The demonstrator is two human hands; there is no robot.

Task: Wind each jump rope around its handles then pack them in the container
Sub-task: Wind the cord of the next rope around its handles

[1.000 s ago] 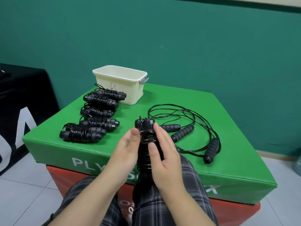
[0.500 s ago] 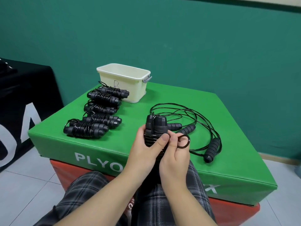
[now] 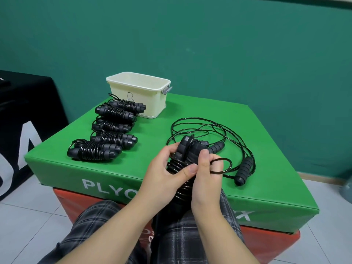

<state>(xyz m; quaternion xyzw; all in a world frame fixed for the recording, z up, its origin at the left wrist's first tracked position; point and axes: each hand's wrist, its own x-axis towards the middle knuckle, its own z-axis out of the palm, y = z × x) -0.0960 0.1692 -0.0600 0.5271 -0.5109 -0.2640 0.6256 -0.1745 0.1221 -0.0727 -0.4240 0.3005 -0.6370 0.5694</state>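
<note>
A black jump rope [image 3: 183,149], wound round its paired handles, stands upright over my lap at the box's front edge. My left hand [image 3: 163,172] grips the wound handles from the left. My right hand [image 3: 206,174] pinches the cord's last loop [image 3: 227,165], which sticks out to the right. Several wound black ropes [image 3: 93,151] lie in a row on the left of the green box. A loose black rope [image 3: 245,166] with its handles lies uncoiled on the right. The cream container [image 3: 139,96] stands at the back, open.
The green padded plyo box [image 3: 152,122] sits on a red box [image 3: 266,242]. My legs in plaid trousers are right against its front. A black draped table [image 3: 28,115] stands to the left, a teal wall behind, white tiles on the floor.
My left hand closed around the wound handles. My right hand drew the cord's end into a small loop and holds it out to the right. The bundle tilted a little.
</note>
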